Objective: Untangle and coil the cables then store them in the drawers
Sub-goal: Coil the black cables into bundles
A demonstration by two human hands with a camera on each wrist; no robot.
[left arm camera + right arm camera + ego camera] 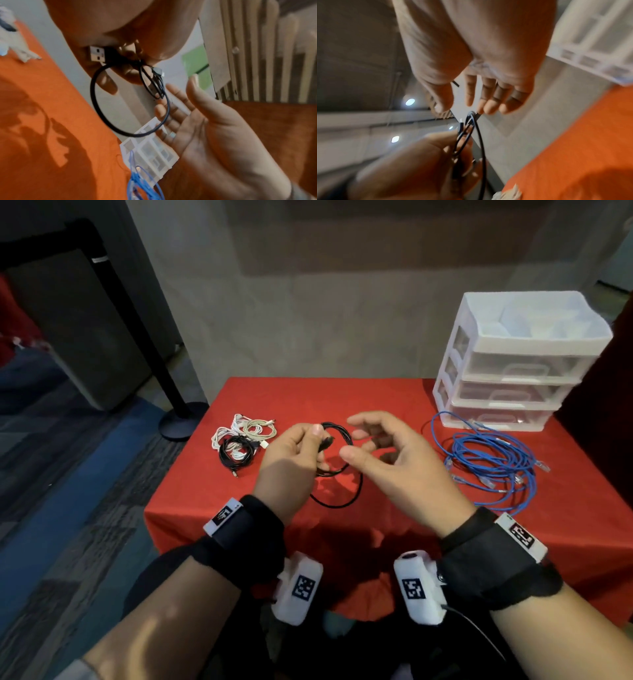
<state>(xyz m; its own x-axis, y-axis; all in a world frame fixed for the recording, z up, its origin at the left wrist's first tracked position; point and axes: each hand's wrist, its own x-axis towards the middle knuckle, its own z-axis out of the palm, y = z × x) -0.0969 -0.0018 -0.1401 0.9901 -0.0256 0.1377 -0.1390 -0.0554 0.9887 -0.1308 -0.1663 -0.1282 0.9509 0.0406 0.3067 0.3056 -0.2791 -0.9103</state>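
A thin black USB cable (334, 506) is wound into a few loops above the red-covered table (376, 395). My left hand (315, 440) pinches the coil at its top, with one larger loop hanging below. In the left wrist view the left hand's fingers hold the cable (133, 134) beside its USB plug (97, 55). My right hand (356, 436) hovers just right of the coil with fingers spread and relaxed, holding nothing. In the right wrist view its fingertips (488, 108) sit just above the cable (482, 142). A tangled blue cable (489, 460) lies at the right.
A white three-drawer plastic unit (507, 368) stands at the back right, drawers closed, with the blue tangle in front of it. A pile of white and black cables (239, 440) lies at the table's back left. A black post base (181, 419) stands on the floor beyond the left edge.
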